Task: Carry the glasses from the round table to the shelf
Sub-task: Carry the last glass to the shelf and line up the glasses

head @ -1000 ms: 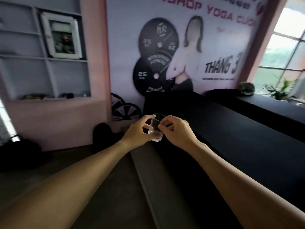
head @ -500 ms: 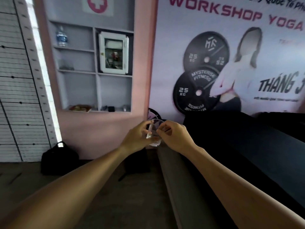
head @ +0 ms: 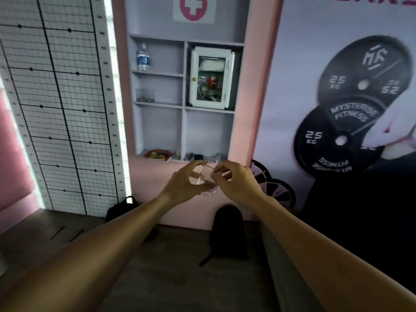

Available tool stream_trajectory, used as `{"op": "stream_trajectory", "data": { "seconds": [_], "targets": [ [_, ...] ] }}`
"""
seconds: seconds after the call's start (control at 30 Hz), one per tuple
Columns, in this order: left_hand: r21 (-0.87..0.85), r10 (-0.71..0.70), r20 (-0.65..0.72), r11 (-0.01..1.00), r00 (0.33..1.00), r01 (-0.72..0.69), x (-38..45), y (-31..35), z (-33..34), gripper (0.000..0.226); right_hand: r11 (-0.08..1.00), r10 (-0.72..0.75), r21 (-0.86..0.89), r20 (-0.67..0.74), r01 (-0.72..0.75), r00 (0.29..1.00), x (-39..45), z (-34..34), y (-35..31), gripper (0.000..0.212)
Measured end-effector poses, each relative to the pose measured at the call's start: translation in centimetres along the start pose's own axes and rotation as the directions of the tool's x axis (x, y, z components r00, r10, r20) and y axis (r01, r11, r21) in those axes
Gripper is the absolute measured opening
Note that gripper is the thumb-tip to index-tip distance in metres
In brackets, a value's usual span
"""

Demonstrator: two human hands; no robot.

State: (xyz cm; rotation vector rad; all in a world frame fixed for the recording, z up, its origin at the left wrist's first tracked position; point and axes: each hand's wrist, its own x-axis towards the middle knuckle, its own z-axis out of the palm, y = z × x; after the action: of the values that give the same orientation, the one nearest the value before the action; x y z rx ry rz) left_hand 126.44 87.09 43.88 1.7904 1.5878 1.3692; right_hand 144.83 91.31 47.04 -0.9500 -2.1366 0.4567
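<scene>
Both arms out front. Left hand [head: 183, 183] and right hand [head: 234, 182] grip one clear glass [head: 208, 176] between them, fingers curled round its sides, glass upright in mid-air. It sits in front of the bottom edge of the wall shelf [head: 183, 104]. More glasses [head: 145, 95] on the shelf's middle-left compartment, near its left wall. Water bottle [head: 143, 57] in the compartment above. White cabinet [head: 210, 77] fills the upper-right one.
</scene>
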Motion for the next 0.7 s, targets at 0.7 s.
{"op": "stream_trajectory", "data": {
  "seconds": [0.7],
  "targets": [
    [0.132,-0.059,-0.181,0.988,0.982,0.084,31.2,-17.2,-10.4,0.075,0.976,-0.190,0.120,0.064,0.181,0.980,37.2,14.8,10.0,0.007]
  ]
}}
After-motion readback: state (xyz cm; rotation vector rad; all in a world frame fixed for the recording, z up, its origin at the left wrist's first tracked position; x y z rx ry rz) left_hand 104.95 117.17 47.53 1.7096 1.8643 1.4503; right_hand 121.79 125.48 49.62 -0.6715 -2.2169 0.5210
